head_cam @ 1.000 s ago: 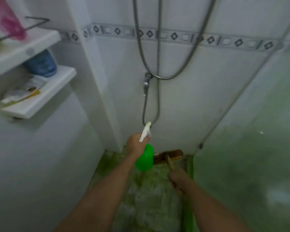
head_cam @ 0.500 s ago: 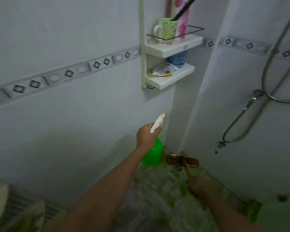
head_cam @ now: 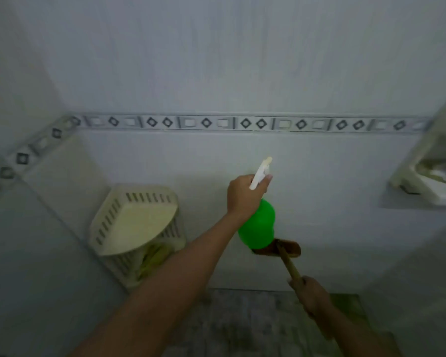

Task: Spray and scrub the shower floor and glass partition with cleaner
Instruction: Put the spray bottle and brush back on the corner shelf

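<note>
Since a second ago the view has swung left: the shower hose and the glass partition have gone out of sight, and a plain tiled wall point(head_cam: 242, 73) with a patterned border strip point(head_cam: 242, 123) now fills the picture. Both arms have kept their pose through the turn.

The left hand point(head_cam: 242, 195) grips the neck of the green spray bottle point(head_cam: 258, 225), its fingers wrapped round below the white trigger head point(head_cam: 261, 172), whose nozzle points up toward the wall. The right hand point(head_cam: 310, 296) is clenched round the wooden handle of the scrub brush point(head_cam: 285, 249); the brush head hangs in the air just behind the bottle's base, touching neither wall nor floor as far as I can tell.

A cream corner basket point(head_cam: 134, 220) stands at the lower left, a white shelf point(head_cam: 428, 181) juts in at the right edge, and a patch of the grey shower floor point(head_cam: 242, 323) shows at the bottom between the forearms.

This looks like a pause between spraying and scrubbing, with the person turning to find the next surface. Neither target is under the tools, so the next move calls for lowering the nozzle to the floor, or turning back toward the glass, before squeezing the trigger.
</note>
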